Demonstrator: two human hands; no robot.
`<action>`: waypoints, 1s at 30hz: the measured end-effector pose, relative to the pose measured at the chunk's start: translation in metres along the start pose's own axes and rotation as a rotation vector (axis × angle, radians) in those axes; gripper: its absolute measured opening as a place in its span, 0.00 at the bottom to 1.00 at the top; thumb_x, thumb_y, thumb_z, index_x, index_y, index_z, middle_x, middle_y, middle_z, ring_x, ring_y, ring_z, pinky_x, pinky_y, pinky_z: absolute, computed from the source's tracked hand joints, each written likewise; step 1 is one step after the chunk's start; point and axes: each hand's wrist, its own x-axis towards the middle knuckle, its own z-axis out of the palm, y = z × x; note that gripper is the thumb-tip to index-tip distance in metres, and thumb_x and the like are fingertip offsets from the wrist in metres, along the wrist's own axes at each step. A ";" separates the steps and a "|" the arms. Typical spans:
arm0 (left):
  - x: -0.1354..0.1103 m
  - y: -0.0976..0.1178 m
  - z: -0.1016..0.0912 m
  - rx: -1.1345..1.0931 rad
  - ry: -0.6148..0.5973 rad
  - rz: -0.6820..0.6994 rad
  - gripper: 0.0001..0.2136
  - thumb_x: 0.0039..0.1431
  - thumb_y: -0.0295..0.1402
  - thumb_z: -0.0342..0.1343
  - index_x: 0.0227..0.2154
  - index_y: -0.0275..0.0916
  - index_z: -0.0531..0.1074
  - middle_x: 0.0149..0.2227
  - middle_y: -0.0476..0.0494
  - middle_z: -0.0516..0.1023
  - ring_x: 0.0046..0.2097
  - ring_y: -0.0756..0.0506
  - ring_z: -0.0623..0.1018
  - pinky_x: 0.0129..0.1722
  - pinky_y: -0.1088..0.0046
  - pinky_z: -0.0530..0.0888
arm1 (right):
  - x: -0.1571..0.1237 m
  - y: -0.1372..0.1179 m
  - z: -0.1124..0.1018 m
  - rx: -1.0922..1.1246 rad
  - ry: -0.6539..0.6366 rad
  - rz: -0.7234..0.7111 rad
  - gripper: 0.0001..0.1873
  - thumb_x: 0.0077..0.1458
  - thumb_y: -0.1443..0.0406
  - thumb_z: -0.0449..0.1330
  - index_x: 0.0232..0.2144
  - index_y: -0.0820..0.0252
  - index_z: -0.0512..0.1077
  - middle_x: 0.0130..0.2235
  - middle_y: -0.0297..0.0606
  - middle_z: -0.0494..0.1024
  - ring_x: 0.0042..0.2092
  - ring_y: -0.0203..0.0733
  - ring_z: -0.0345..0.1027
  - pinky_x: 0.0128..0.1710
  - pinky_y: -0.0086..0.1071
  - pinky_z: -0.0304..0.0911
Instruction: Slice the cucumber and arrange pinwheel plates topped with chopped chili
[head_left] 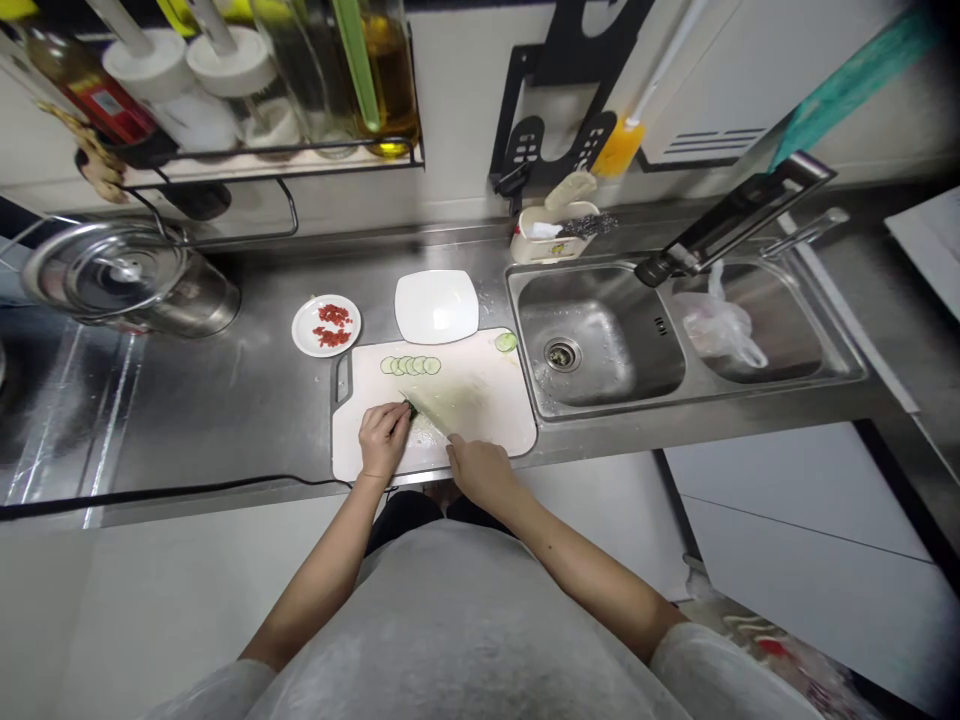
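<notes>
My left hand is closed, its fingertips pressed on a small dark green piece of cucumber on the white cutting board. The fingers cover most of that piece. My right hand grips the handle of a kitchen knife. The blade slants up and left, its tip end beside my left fingertips. Above the hands, a row of overlapping cucumber slices lies on the board. A cucumber end piece rests at the board's top right corner.
Behind the board stand a white square plate and a small plate with chopped red bits. To the right is a double sink with a plastic bag. A steel pot stands left, below a bottle rack.
</notes>
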 end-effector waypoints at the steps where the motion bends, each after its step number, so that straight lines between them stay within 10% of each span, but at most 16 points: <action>1: 0.000 0.000 0.000 0.008 -0.001 -0.005 0.11 0.62 0.39 0.50 0.37 0.43 0.77 0.39 0.42 0.78 0.43 0.44 0.74 0.47 0.62 0.70 | 0.000 0.000 0.000 -0.001 0.000 -0.003 0.19 0.66 0.62 0.39 0.47 0.61 0.66 0.35 0.47 0.78 0.40 0.48 0.74 0.36 0.35 0.61; 30: 0.005 -0.005 -0.001 0.039 0.035 0.121 0.08 0.61 0.34 0.51 0.32 0.40 0.74 0.32 0.44 0.78 0.38 0.46 0.74 0.43 0.66 0.68 | 0.008 -0.004 0.000 0.049 -0.053 -0.027 0.14 0.59 0.70 0.47 0.47 0.62 0.66 0.37 0.48 0.78 0.42 0.48 0.74 0.38 0.36 0.64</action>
